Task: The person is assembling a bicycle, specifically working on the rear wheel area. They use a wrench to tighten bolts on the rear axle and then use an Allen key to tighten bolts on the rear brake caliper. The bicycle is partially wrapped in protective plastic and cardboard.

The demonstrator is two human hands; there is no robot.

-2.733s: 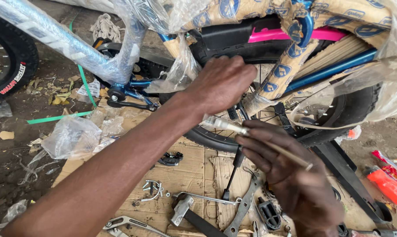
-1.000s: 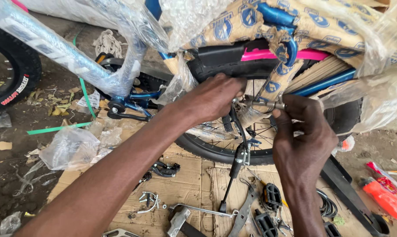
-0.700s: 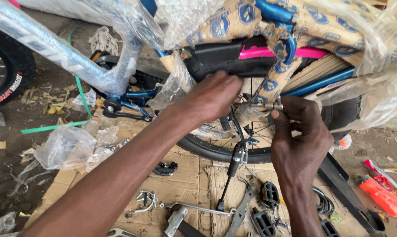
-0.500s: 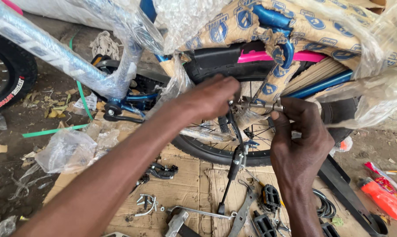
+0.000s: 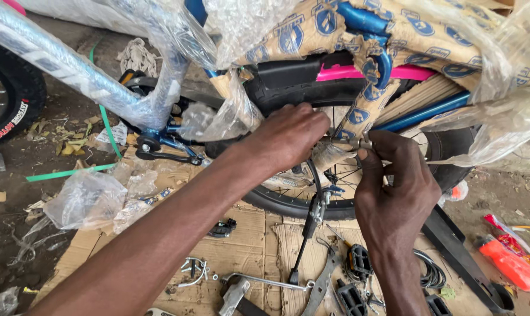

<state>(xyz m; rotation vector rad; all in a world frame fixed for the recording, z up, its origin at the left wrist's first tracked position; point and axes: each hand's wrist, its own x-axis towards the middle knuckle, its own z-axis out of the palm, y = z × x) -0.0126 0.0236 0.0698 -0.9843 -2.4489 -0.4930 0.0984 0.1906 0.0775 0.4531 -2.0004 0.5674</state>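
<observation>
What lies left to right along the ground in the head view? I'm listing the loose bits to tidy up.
Black tyre → green strap → crumpled clear plastic → black pedals → black cable coil → orange packet.

Blue bicycle frame (image 5: 414, 114) in tan, blue-emblemed wrap (image 5: 312, 32); pink strip (image 5: 358, 72); green strap (image 5: 72, 172); black tyre (image 5: 312, 93).

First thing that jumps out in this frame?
Two bare hands meet mid-frame at a wheel hub: the left hand rests on the black tyre, the right hand pinches a small metal axle part. Above them sits a blue bicycle frame swathed in clear plastic and printed paper. Below, loose pedals and metal tools lie on flattened cardboard.
</observation>
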